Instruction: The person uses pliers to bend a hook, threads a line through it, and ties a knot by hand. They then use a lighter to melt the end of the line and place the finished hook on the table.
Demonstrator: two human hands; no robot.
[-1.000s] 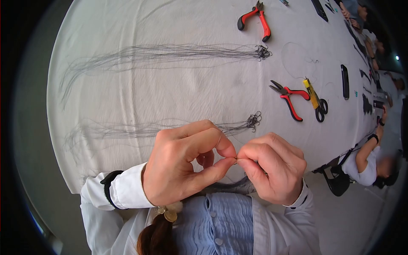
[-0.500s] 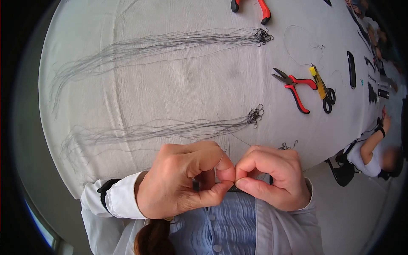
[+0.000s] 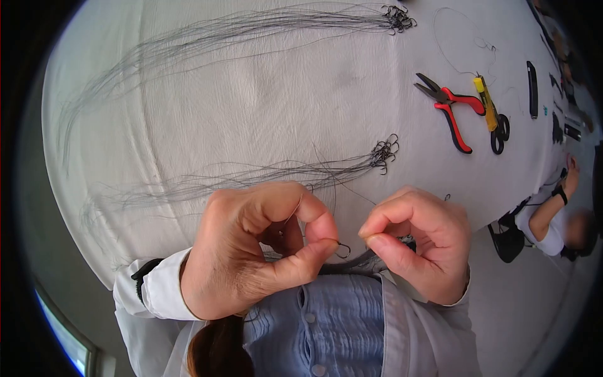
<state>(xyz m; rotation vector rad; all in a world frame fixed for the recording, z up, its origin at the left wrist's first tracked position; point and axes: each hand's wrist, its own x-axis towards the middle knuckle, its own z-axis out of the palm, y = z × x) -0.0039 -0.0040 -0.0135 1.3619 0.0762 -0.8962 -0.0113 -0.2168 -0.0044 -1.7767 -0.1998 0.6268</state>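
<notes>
Head view, one frame logged. I read the left hand (image 3: 251,251) as closed, thumb and forefinger clamped on a small dark fishing hook (image 3: 342,251), whose bend pokes out to the right of the fingertips. The hook sits at the near edge of the white cloth (image 3: 282,107), just above the blue shirt front (image 3: 326,320). The right hand (image 3: 421,245) is just beside it, not touching, thumb and forefinger pinched together; I cannot tell whether a line runs between them. Just beyond the hands lies a bundle of thin lines (image 3: 251,179) ending in a cluster of hooks at its right. A second bundle (image 3: 251,28) lies at the far edge. To the far right are red-handled pliers (image 3: 453,113) and, just beside them, black-handled scissors (image 3: 496,125). Another person's arm (image 3: 546,213) shows at the right edge.
</notes>
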